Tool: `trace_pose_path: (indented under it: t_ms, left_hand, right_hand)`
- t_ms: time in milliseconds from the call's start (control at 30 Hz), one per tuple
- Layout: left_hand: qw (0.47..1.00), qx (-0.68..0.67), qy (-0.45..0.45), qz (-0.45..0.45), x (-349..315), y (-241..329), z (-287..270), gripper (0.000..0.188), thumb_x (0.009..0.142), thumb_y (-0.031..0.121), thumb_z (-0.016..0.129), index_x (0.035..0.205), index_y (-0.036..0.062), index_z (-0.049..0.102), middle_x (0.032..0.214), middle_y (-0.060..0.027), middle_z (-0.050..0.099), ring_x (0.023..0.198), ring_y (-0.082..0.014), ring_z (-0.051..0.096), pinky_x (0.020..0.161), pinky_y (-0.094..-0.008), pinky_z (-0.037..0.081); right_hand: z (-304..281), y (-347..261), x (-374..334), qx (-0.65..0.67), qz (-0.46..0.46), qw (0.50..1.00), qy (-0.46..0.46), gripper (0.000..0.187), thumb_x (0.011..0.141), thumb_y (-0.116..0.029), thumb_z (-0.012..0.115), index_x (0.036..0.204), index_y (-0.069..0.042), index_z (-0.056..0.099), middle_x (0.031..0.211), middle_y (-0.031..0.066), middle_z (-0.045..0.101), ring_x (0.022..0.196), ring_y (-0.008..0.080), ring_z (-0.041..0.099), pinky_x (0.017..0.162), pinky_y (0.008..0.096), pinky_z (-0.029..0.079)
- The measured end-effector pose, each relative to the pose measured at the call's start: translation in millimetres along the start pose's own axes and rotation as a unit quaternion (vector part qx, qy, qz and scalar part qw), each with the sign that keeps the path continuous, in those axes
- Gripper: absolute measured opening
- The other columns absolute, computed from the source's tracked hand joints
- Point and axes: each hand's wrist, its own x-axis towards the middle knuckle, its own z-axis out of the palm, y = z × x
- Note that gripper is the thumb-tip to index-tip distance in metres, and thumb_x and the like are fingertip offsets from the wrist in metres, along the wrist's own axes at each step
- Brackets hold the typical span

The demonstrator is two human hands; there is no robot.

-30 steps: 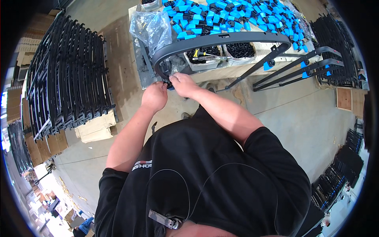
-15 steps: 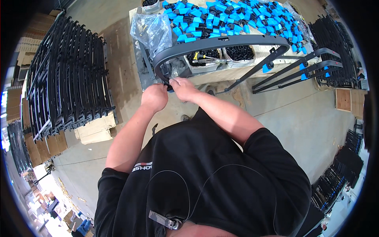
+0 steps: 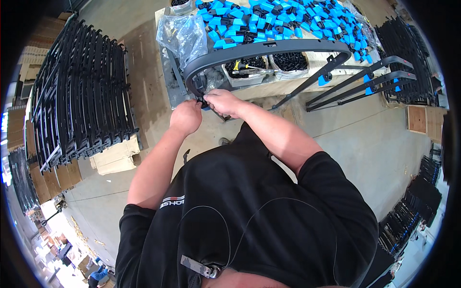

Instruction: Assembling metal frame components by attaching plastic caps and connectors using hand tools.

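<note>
A curved black tubular frame (image 3: 269,47) arches over the near side of the worktable (image 3: 254,88), its left end bending down toward me. My left hand (image 3: 186,116) is closed at that left end, fingers pressed together. From the right, my right hand (image 3: 224,103) meets it there, thumb and fingers pinched on the same end. Between the fingertips shows a small dark part (image 3: 201,102); the fingers cover most of it, so its kind is unclear. The frame's right leg slants down past the table edge and carries a blue-and-black clip (image 3: 325,78).
Blue-and-black plastic clips (image 3: 283,21) lie heaped on the table. Boxes of small black parts (image 3: 290,62) stand in front, a yellow-handled screwdriver (image 3: 238,65) on one. A clear plastic bag (image 3: 182,38) lies left. More black frames (image 3: 374,84) lean at right; a tall stack (image 3: 86,96) stands left.
My right hand has turned slightly, its fingers still at the frame's end. The hands and the frame have shifted a little to the left in view.
</note>
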Motion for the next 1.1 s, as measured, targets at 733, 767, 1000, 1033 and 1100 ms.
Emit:
trace_pose_path:
  t_ms: [733,767,1000,1033,1100]
  left_hand:
    - [0.999,0.006,0.018,0.037,2,-4,3,0.031,0.101,0.021,0.047,0.1,0.0004,0.07,0.111,-0.0218,0.07,0.109,-0.039,0.063,0.097,-0.0481,0.049]
    - [0.999,0.005,0.019,0.037,3,-3,2,0.031,0.101,0.021,0.047,0.1,0.0004,0.07,0.111,-0.0218,0.07,0.109,-0.039,0.063,0.097,-0.0481,0.049]
    - [0.999,0.013,0.012,0.047,2,-1,-2,0.03,0.1,0.021,0.048,0.096,0.0004,0.07,0.108,-0.0216,0.07,0.107,-0.0392,0.063,0.096,-0.0482,0.05]
    - [0.998,0.018,0.013,0.051,2,-1,-1,0.03,0.1,0.021,0.048,0.096,0.0005,0.07,0.108,-0.0216,0.07,0.106,-0.0394,0.064,0.095,-0.0483,0.05]
    - [0.999,0.022,0.013,0.048,2,0,-2,0.03,0.1,0.021,0.048,0.096,0.0006,0.07,0.107,-0.0218,0.07,0.105,-0.0395,0.064,0.095,-0.0484,0.05]
  right_hand:
    - [6,10,2,-0.213,-0.131,0.966,0.073,0.045,0.101,-0.036,0.05,0.109,0.006,0.067,0.099,0.0225,0.07,0.092,0.0356,0.065,0.085,0.0453,0.049]
    - [10,7,-1,-0.213,-0.131,0.965,0.073,0.045,0.101,-0.036,0.05,0.109,0.006,0.067,0.099,0.0225,0.07,0.092,0.0356,0.065,0.085,0.0453,0.049]
    - [18,-8,-10,-0.142,0.008,0.984,0.106,0.05,0.103,-0.037,0.045,0.115,0.008,0.064,0.117,0.0312,0.065,0.113,0.0451,0.061,0.095,0.0489,0.047]
    - [16,4,-4,-0.212,-0.104,0.963,0.13,0.05,0.103,-0.037,0.044,0.115,0.008,0.063,0.118,0.0319,0.064,0.112,0.0462,0.061,0.094,0.0492,0.047]
    - [17,13,1,-0.226,-0.133,0.953,0.15,0.051,0.103,-0.038,0.044,0.115,0.008,0.063,0.118,0.0317,0.064,0.11,0.0465,0.062,0.093,0.0494,0.047]
